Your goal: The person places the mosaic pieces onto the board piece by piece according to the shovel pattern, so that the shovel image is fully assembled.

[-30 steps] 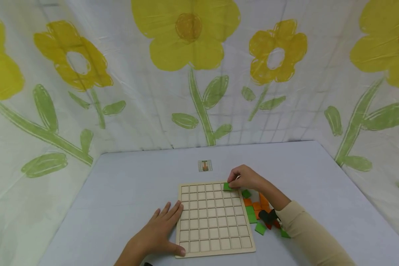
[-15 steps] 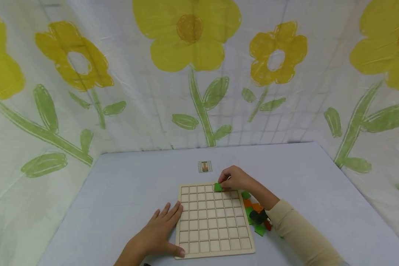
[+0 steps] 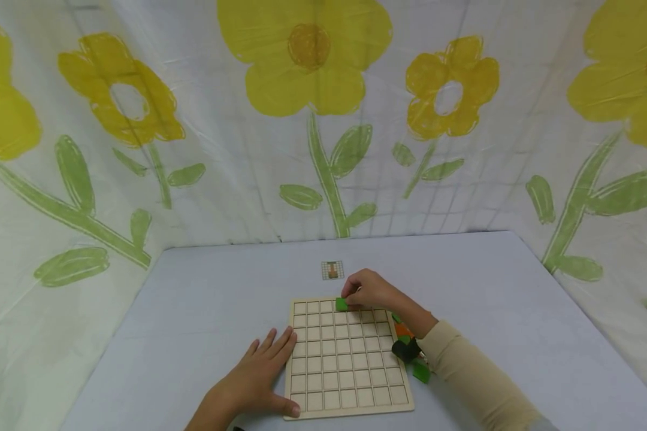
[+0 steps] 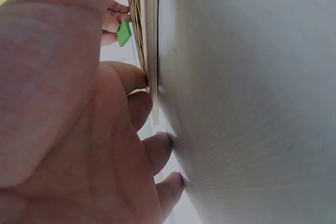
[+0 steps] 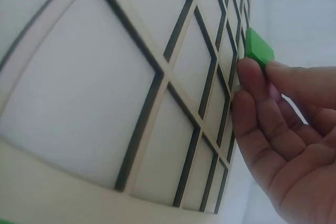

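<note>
A wooden grid board [image 3: 350,413] with rows of square recesses lies on the table. My right hand [image 3: 370,290] pinches a green square tile [image 3: 341,304] between thumb and fingers, close over the board's far row, near its middle. In the right wrist view the tile [image 5: 258,47] is tilted at the fingertips. My left hand [image 3: 256,374] lies spread at the board's left side, fingertips at the edge and thumb on the near left corner. Seen from the left wrist, the fingers [image 4: 157,150] reach the board's edge and the table.
Green and orange tiles [image 3: 403,330] lie to the right of the board, partly hidden by the right forearm and its dark wrist camera [image 3: 407,350]. A small printed pattern card [image 3: 332,270] is behind the board. A flower-printed curtain [image 3: 221,197] stands at the table's back.
My right hand has moved left along the board's far row with the green tile, and its forearm now covers more of the loose tiles. The left hand has stayed in place.
</note>
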`<state>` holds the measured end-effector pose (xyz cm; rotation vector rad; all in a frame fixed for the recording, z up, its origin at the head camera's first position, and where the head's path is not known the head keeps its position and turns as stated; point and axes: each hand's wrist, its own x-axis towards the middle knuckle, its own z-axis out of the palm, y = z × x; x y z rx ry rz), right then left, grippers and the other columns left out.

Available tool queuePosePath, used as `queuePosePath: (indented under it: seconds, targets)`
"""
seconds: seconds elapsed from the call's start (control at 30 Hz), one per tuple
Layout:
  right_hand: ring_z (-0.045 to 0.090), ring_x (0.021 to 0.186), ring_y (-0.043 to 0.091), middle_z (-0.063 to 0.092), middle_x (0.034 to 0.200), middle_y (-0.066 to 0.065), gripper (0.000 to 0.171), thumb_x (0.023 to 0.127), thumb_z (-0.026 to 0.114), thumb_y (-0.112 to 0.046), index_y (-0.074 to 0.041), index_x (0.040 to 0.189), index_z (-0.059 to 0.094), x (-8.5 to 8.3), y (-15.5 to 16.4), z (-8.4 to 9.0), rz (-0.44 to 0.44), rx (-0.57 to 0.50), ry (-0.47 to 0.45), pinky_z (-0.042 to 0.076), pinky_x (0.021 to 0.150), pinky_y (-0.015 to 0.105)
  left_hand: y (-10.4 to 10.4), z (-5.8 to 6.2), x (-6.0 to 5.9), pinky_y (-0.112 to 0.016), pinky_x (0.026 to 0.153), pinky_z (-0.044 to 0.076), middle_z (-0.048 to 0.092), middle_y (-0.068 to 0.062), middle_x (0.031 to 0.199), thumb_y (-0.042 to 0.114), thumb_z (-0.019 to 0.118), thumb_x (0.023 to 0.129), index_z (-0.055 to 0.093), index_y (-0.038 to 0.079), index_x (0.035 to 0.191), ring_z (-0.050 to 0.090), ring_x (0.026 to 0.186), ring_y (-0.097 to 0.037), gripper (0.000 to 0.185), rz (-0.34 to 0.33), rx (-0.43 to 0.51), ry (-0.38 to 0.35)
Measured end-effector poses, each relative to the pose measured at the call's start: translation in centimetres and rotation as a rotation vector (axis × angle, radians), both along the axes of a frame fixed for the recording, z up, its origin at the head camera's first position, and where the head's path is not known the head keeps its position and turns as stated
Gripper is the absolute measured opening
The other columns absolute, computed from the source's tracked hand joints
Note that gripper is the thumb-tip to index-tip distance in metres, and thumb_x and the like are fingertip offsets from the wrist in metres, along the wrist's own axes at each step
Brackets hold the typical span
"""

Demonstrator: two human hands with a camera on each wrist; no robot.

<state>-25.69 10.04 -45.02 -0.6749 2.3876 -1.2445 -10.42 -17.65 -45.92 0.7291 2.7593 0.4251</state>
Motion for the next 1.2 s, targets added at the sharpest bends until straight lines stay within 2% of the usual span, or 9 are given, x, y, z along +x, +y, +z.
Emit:
queuePosePath:
  seconds: [0.23, 0.47, 0.67, 0.83, 1.03, 1.2]
  targets:
    - [0.064, 0.069, 0.022, 0.065, 0.077, 0.007, 0.004, 0.080, 0.065, -0.001, -0.002, 0.084, 0.067, -0.1, -0.9, 0.4, 0.013, -0.019, -0.053, 0.053, 0.061, 0.033, 0.0, 0.0, -0.1, -0.059, 0.102, 0.009, 0.006, -0.002, 0.151, 0.081, 0.054, 0.053, 0.010, 0.013, 0.146, 0.003, 0.135, -0.033, 0.123, 0.000, 0.009, -0.017]
    - [0.064, 0.070, 0.021, 0.066, 0.079, 0.008, 0.005, 0.081, 0.065, -0.002, -0.002, 0.086, 0.067, -0.3, -2.1, 0.3, 0.029, -0.024, -0.044, 0.053, 0.061, 0.032, -0.1, 0.1, -0.1, -0.059, 0.102, 0.009, 0.006, -0.002, 0.151, 0.080, 0.053, 0.054, 0.010, 0.013, 0.146, 0.003, 0.135, -0.033, 0.122, -0.007, 0.014, 0.000]
    - [0.064, 0.067, 0.020, 0.065, 0.076, 0.006, 0.004, 0.081, 0.065, -0.001, -0.003, 0.084, 0.067, -0.2, -2.9, 0.2, -0.006, 0.007, -0.037, 0.052, 0.058, 0.029, 0.0, 0.0, -0.1, -0.058, 0.102, 0.007, 0.006, -0.001, 0.151, 0.080, 0.055, 0.052, 0.010, 0.014, 0.146, 0.002, 0.135, -0.032, 0.123, 0.011, 0.016, -0.028]
    - [0.063, 0.066, 0.017, 0.065, 0.075, 0.003, 0.005, 0.081, 0.064, -0.003, -0.005, 0.084, 0.067, 0.0, -3.5, 0.1, -0.010, 0.038, 0.007, 0.051, 0.057, 0.028, 0.0, 0.0, -0.1, -0.058, 0.102, 0.007, 0.005, -0.001, 0.151, 0.081, 0.054, 0.053, 0.009, 0.015, 0.146, 0.001, 0.135, -0.032, 0.123, 0.009, 0.004, -0.029]
    - [0.057, 0.069, 0.009, 0.062, 0.075, -0.006, 0.005, 0.081, 0.064, -0.006, -0.010, 0.082, 0.068, 0.6, -3.9, 0.1, -0.033, 0.113, 0.108, 0.048, 0.061, 0.025, 0.1, 0.1, -0.1, -0.057, 0.102, 0.007, 0.006, 0.000, 0.151, 0.081, 0.053, 0.053, 0.010, 0.015, 0.146, 0.001, 0.135, -0.031, 0.123, 0.007, 0.000, -0.028]
    - [0.054, 0.071, 0.011, 0.058, 0.076, -0.006, 0.008, 0.081, 0.063, -0.007, -0.010, 0.087, 0.068, 1.0, -3.9, -0.3, -0.013, 0.148, 0.162, 0.047, 0.061, 0.027, 0.0, 0.1, -0.1, -0.058, 0.102, 0.007, 0.007, -0.001, 0.151, 0.081, 0.054, 0.053, 0.011, 0.014, 0.146, 0.002, 0.135, -0.032, 0.123, 0.009, 0.005, -0.024]
